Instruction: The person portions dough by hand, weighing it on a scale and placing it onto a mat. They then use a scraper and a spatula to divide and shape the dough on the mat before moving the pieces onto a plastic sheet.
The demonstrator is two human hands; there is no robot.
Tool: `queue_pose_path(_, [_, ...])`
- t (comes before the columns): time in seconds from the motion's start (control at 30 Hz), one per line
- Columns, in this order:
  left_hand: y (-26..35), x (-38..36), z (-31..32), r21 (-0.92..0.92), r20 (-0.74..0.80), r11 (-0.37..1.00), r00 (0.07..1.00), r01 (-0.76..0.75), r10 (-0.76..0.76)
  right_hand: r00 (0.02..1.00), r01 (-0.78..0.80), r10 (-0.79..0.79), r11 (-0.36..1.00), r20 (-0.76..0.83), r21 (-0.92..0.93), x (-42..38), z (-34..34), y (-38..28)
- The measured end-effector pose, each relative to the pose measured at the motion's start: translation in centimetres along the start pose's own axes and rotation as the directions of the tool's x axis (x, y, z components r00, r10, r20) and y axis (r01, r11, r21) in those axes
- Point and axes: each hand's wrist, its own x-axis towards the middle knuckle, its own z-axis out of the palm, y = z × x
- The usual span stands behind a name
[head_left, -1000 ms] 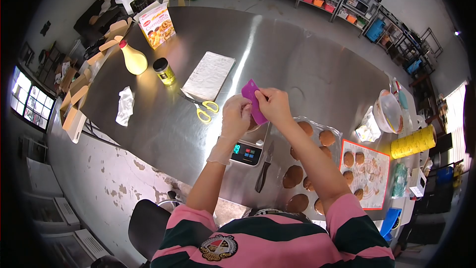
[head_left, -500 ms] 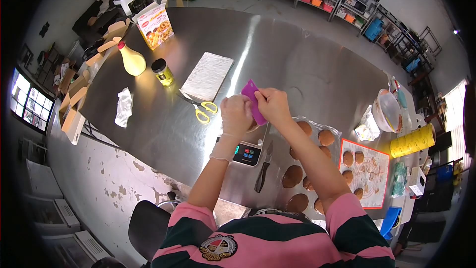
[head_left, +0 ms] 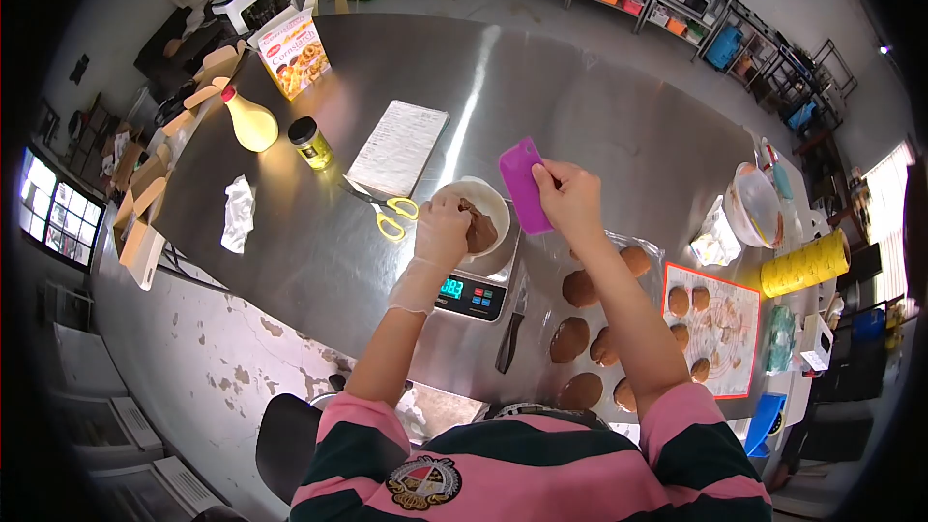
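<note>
My left hand [head_left: 442, 232], in a clear plastic glove, reaches into a white bowl [head_left: 495, 195] with its fingers curled on brown dough [head_left: 483, 231]. The bowl stands on a digital scale [head_left: 471, 298] with a lit display, its last digits reading 8.3. To the right of the bowl, my right hand [head_left: 570, 198] grips a purple dough scraper [head_left: 524, 186], held up and apart from the bowl. Round brown dough pieces [head_left: 569, 340] lie on a plastic sheet [head_left: 619, 240] under my right forearm. A black-handled knife [head_left: 508, 343] lies beside the scale.
Yellow-handled scissors [head_left: 391, 220], a written notepad [head_left: 398, 147], a dark-lidded jar [head_left: 310, 143], a yellow bottle [head_left: 251, 124] and a cornstarch box [head_left: 294, 56] stand or lie to the left. A red-edged mat [head_left: 720, 367] with dough pieces and a yellow roll [head_left: 804, 269] are at right.
My right hand has moved right with the scraper, away from my left hand. My left hand has gone down into the bowl, and the bowl, dough and scale display now show.
</note>
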Motion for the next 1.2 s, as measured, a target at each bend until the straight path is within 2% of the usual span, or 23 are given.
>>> queue_pose_path(0.1, [0.0, 0.4, -0.7, -0.040, 0.009, 0.999, 1.000, -0.022, 0.023, 0.999, -0.030, 0.032, 0.998, 0.035, -0.059, -0.6, -0.6, 0.7])
queue_pose_path(0.17, [-0.6, 1.2, -2.9, -0.312, 0.282, 0.932, 0.955, 0.186, -0.096, 0.999, -0.048, 0.047, 0.998, -0.010, -0.042, -1.0, -1.0, 1.3])
queue_pose_path(0.2, [-0.2, 1.4, -4.3, -0.349, 0.150, 0.919, 0.979, 0.182, -0.137, 0.997, -0.063, 0.062, 0.998, -0.047, -0.023, -1.3, -1.2, 1.6])
queue_pose_path(0.23, [-0.2, 1.7, -5.2, -0.348, 0.156, 0.921, 0.979, 0.177, -0.129, 0.996, -0.072, 0.071, 0.997, -0.052, -0.022, -1.4, -1.7, 1.4])
queue_pose_path(0.33, [-0.4, 2.4, -6.2, -0.431, -0.083, 0.896, 0.985, 0.102, -0.152, 0.975, -0.210, 0.213, 0.976, -0.057, 0.052, -1.7, -3.0, 1.1])
queue_pose_path(0.37, [-0.5, 2.3, -5.5, -0.431, -0.078, 0.897, 0.986, 0.097, -0.144, 0.964, -0.244, 0.254, 0.962, -0.082, 0.122, -1.8, -3.1, 1.3])
queue_pose_path(0.43, [-0.7, 2.2, -3.8, -0.422, -0.057, 0.904, 0.997, -0.075, 0.056, 0.948, -0.274, 0.298, 0.942, -0.108, 0.195, -2.0, -3.3, 1.7])
queue_pose_path(0.47, [-0.3, 1.7, -3.2, -0.421, -0.054, 0.904, 0.997, -0.079, 0.062, 0.938, -0.304, 0.335, 0.919, -0.092, 0.251, -2.1, -3.3, 2.1])
queue_pose_path(0.5, [0.5, 0.9, -2.6, -0.137, 0.112, 0.988, 0.990, -0.069, 0.085, 0.926, -0.331, 0.370, 0.892, -0.075, 0.307, -2.3, -3.4, 2.3])
queue_pose_path(0.53, [1.2, 0.2, -2.2, 0.159, 0.272, 0.982, 0.961, -0.104, 0.057, 0.925, -0.332, 0.372, 0.891, -0.080, 0.309, -2.5, -3.7, 2.1])
queue_pose_path(0.63, [0.6, -0.7, -0.2, 0.083, 0.360, 0.996, 0.933, -0.030, -0.002, 0.894, -0.401, 0.447, 0.840, -0.046, 0.366, -3.0, -4.7, 1.5])
queue_pose_path(0.7, [0.4, 0.4, -2.8, 0.054, 0.341, 0.998, 0.940, -0.033, 0.013, 0.878, -0.430, 0.478, 0.815, -0.031, 0.390, -3.8, -5.2, 2.1])
queue_pose_path(0.73, [-0.2, 1.4, -4.5, -0.218, 0.347, 0.973, 0.938, 0.075, 0.006, 0.872, -0.437, 0.488, 0.810, -0.036, 0.392, -4.1, -5.3, 2.6])
queue_pose_path(0.77, [-0.4, 1.9, -5.7, -0.468, 0.357, 0.865, 0.934, 0.182, -0.004, 0.887, -0.396, 0.458, 0.820, -0.060, 0.413, -4.3, -5.5, 3.2])
queue_pose_path(0.8, [-0.1, 1.6, -6.3, -0.721, 0.357, 0.587, 0.923, 0.369, -0.143, 0.901, -0.352, 0.426, 0.830, -0.084, 0.433, -4.5, -5.5, 3.6])
queue_pose_path(0.83, [-0.5, 1.7, -6.3, -0.717, 0.359, 0.592, 0.923, 0.367, -0.138, 0.899, -0.353, 0.430, 0.827, -0.088, 0.438, -4.7, -5.7, 3.5])
queue_pose_path(0.9, [-1.5, 2.3, -5.9, -0.879, 0.433, 0.205, 0.901, 0.431, -0.039, 0.893, -0.370, 0.445, 0.805, -0.061, 0.464, -5.0, -6.2, 3.1])
queue_pose_path(1.0, [-0.9, 2.0, -4.2, -0.893, 0.422, 0.107, 0.895, 0.438, -0.142, 0.893, -0.375, 0.449, 0.794, -0.045, 0.480, -5.5, -6.8, 2.8])
queue_pose_path(1.03, [-0.7, 2.1, -3.1, -0.893, 0.422, 0.109, 0.897, 0.437, -0.134, 0.891, -0.373, 0.451, 0.794, -0.053, 0.480, -5.7, -6.9, 2.9])
queue_pose_path(1.1, [-0.3, 2.4, -1.2, -0.749, 0.426, 0.412, 0.854, 0.518, -0.300, 0.897, -0.354, 0.439, 0.784, -0.052, 0.511, -6.0, -7.2, 3.3])
queue_pose_path(1.13, [0.4, 1.8, -1.9, -0.619, 0.348, 0.690, 0.919, 0.375, -0.187, 0.896, -0.352, 0.440, 0.786, -0.060, 0.509, -6.2, -7.4, 3.4])
queue_pose_path(1.17, [0.9, 1.4, -2.1, -0.622, 0.347, 0.690, 0.920, 0.370, -0.180, 0.894, -0.362, 0.444, 0.792, -0.057, 0.492, -6.3, -7.7, 3.4])
queue_pose_path(1.2, [1.3, 1.0, -2.3, -0.445, 0.334, 0.855, 0.936, 0.265, -0.116, 0.892, -0.372, 0.449, 0.797, -0.054, 0.475, -6.4, -7.9, 3.5])
